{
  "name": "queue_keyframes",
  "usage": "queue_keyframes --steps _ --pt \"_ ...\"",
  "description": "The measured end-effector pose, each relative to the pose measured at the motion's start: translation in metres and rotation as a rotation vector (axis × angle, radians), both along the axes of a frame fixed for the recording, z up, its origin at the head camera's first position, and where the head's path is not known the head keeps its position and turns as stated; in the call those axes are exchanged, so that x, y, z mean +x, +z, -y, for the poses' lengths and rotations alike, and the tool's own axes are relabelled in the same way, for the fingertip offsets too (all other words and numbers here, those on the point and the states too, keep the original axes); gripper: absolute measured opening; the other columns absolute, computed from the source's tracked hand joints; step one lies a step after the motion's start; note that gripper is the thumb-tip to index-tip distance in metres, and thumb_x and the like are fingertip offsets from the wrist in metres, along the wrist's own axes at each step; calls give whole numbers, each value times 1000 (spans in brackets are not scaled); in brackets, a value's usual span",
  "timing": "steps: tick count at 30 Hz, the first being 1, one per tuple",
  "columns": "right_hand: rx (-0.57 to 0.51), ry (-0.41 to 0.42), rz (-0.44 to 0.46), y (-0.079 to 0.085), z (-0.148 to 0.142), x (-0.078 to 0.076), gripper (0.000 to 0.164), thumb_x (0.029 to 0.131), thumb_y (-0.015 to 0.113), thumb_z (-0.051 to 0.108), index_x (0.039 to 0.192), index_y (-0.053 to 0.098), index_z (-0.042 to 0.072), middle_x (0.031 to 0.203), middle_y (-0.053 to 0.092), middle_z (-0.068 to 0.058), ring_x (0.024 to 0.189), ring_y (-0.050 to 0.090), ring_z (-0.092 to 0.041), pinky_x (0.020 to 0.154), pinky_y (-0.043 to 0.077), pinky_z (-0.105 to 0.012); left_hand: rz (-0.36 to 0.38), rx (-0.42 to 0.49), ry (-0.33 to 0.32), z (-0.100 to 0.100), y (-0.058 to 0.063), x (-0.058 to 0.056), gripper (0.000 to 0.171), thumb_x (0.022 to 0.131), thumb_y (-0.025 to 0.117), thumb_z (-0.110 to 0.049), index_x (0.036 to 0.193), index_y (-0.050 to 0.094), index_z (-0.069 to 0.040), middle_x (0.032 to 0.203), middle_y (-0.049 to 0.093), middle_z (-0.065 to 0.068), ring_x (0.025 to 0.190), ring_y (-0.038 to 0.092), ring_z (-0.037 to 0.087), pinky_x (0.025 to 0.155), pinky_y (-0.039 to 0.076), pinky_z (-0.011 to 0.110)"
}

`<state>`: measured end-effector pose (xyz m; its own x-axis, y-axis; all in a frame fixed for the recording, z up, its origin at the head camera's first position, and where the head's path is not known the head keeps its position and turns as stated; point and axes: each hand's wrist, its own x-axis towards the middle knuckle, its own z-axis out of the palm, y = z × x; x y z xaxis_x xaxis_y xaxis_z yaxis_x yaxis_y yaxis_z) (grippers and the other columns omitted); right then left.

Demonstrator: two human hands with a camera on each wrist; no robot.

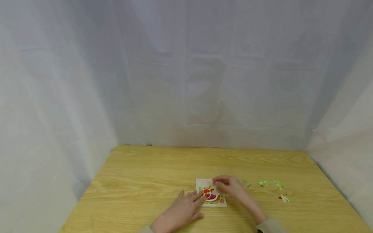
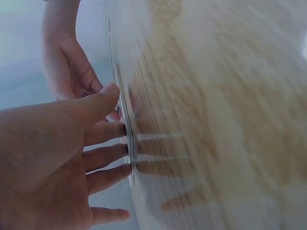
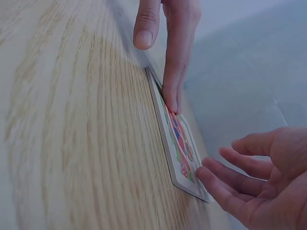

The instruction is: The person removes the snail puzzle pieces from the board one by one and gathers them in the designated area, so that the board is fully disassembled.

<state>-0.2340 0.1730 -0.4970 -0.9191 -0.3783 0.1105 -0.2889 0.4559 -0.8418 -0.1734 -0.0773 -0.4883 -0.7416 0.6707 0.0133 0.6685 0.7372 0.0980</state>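
A small picture puzzle in a pale frame [image 1: 211, 205] lies flat on the table, with red, green and blue parts. My left hand [image 1: 183, 208] reaches over its left side, fingers straight and spread, the fingertips resting on the picture. The left wrist view shows the left fingers [image 2: 106, 157] along the frame's edge, the thumb apart from them. At the upper right part of the frame is my right hand [image 1: 230, 187], its fingers loosely bent. In the right wrist view, the right fingertips [image 3: 204, 171] are right at the frame's rim, and no piece shows between finger and thumb.
Several loose puzzle pieces lie right of the frame: one with a pink flower [image 1: 245, 182], a green and white one [image 1: 263, 183], another green one [image 1: 278, 184] and a nearer red and white one [image 1: 284, 198]. Pale sheeting [image 1: 186, 97] hangs around the wooden table [image 1: 140, 174].
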Motion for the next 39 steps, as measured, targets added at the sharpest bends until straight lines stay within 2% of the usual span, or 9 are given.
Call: queue_keyframes --steps 6,11,19,26,30,34,39 --pt "-51 25 65 0 6 -1 28 101 61 11 120 66 -9 111 71 -25 91 71 -32 72 60 -30 22 3 1 0 2 0 59 100 54 -51 150 51 -20 157 44 1 143 44 24 111 39 61" --pt "-46 23 93 -2 8 -2 27 101 61 10 120 66 -8 111 71 -24 85 69 -24 69 59 -28 24 7 -1 1 2 -1 59 100 55 -51 149 52 -19 157 45 1 143 44 24 110 39 61" --pt "-48 45 88 -2 11 0 27 97 63 4 121 66 -8 115 69 -26 97 68 -31 76 59 -27 23 22 1 0 1 0 58 99 56 -51 147 54 -18 156 46 2 142 45 25 110 40 61" --pt "-10 24 49 -2 13 0 32 89 73 1 120 67 -5 112 71 -22 94 67 -28 79 56 -25 -4 2 3 -1 2 0 57 99 56 -51 147 55 -19 155 47 2 141 47 24 109 41 60" --pt "2 8 61 -2 15 0 38 84 76 -2 121 68 -2 114 70 -20 96 67 -29 80 59 -32 0 -7 2 -1 3 0 56 99 56 -51 146 56 -20 155 47 1 141 47 23 109 42 60" --pt "-41 -1 78 -1 17 2 40 84 74 -7 122 67 1 114 68 -19 99 67 -32 78 61 -38 5 -11 0 -1 3 0 55 99 56 -51 145 57 -20 155 48 1 141 47 23 109 42 60" --pt "-103 -17 98 0 20 3 39 85 72 -7 123 66 0 112 65 -19 97 67 -31 73 62 -35 1 -16 4 -1 3 0 56 99 56 -51 146 56 -20 154 48 1 141 47 23 108 43 60"
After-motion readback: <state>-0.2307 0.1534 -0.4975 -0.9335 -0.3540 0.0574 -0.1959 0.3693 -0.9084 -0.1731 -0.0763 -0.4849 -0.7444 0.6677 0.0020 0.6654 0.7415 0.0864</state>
